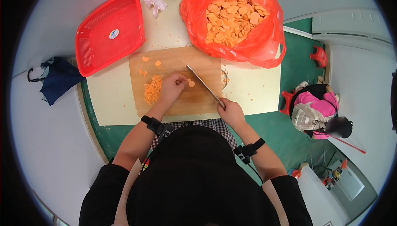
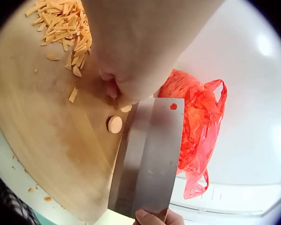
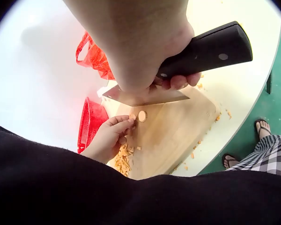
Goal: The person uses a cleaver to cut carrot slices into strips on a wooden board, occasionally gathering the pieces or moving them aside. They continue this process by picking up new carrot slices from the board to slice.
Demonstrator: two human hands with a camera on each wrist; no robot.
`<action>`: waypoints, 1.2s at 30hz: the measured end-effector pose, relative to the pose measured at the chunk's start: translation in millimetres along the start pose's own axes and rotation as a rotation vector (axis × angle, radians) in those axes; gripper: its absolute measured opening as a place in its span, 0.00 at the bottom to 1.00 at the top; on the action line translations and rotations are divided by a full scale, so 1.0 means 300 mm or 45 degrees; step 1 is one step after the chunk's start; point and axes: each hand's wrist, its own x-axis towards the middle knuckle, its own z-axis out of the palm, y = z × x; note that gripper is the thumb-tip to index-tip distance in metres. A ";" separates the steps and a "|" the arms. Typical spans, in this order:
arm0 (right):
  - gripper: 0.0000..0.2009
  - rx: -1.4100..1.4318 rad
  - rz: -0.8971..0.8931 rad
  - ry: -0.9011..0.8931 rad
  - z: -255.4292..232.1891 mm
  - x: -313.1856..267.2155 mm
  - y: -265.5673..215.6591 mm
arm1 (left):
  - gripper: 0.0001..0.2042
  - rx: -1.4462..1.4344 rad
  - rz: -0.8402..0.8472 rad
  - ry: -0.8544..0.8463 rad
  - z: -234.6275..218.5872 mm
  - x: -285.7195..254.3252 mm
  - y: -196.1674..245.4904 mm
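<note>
My left hand (image 1: 173, 86) is over the wooden cutting board (image 1: 178, 102), its thumb and fingertips pinching a thin round carrot slice (image 3: 132, 116). A second carrot slice (image 1: 191, 84) lies on the board just beside those fingertips. My right hand (image 1: 230, 112) grips a cleaver by its black handle (image 3: 220, 51). The broad steel blade (image 2: 150, 150) slants across the board, right of the slices, its far end pointing away from me. To the left of my left hand is a pile of carrot strips (image 1: 152, 89).
A red plastic bag (image 1: 194, 23) full of carrot slices stands at the back right of the pale table (image 1: 111, 106). An empty red basket (image 1: 99, 48) is at the back left, beside a crumpled pink cloth (image 1: 155, 3). Carrot scraps are scattered around the board.
</note>
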 end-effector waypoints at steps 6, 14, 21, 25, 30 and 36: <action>0.13 -0.062 -0.064 -0.012 -0.026 0.012 0.006 | 0.06 0.059 -0.098 -0.155 0.024 0.004 0.000; 0.12 -0.167 -0.167 0.001 -0.032 0.023 0.019 | 0.07 0.622 0.782 0.119 0.031 -0.055 -0.007; 0.14 -0.394 -0.282 -0.004 -0.042 0.009 0.005 | 0.06 0.938 0.877 0.062 0.052 -0.078 -0.063; 0.15 -0.488 -0.352 0.018 -0.047 -0.009 0.005 | 0.05 0.975 0.855 0.106 0.058 -0.088 -0.073; 0.14 -0.518 -0.323 -0.019 -0.067 -0.028 -0.002 | 0.06 0.992 0.881 0.095 0.070 -0.084 -0.096; 0.12 -0.533 -0.306 -0.026 -0.058 -0.032 -0.003 | 0.10 0.964 0.823 0.058 0.073 -0.085 -0.118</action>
